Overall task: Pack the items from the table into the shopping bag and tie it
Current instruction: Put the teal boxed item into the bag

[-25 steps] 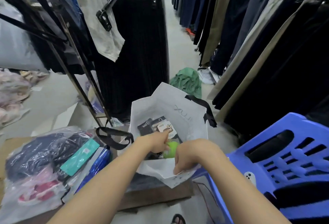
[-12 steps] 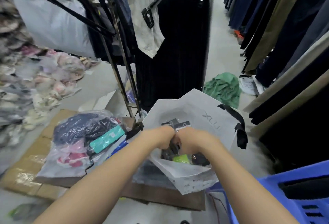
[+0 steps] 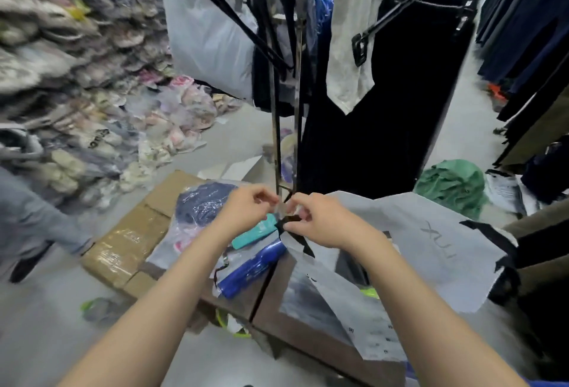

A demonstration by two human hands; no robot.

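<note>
Pinching the black ribbon handle (image 3: pixel 291 221) at the left edge of the white shopping bag (image 3: pixel 431 251), the right hand (image 3: pixel 320 220) closes its fingers on the strap. The left hand (image 3: pixel 249 208) hovers just beside it with fingertips curled narrow, though whether they grip anything is unclear. A blue packet (image 3: pixel 252 266) and teal packet (image 3: pixel 255 231) lie on the table (image 3: pixel 295 325) just left of the bag.

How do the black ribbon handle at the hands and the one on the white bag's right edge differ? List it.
The near black ribbon handle is pinched, bunched, in the right hand; the far black ribbon handle hangs free. The near one is at the white shopping bag's left edge, the far one at its right. Both are black.
</note>
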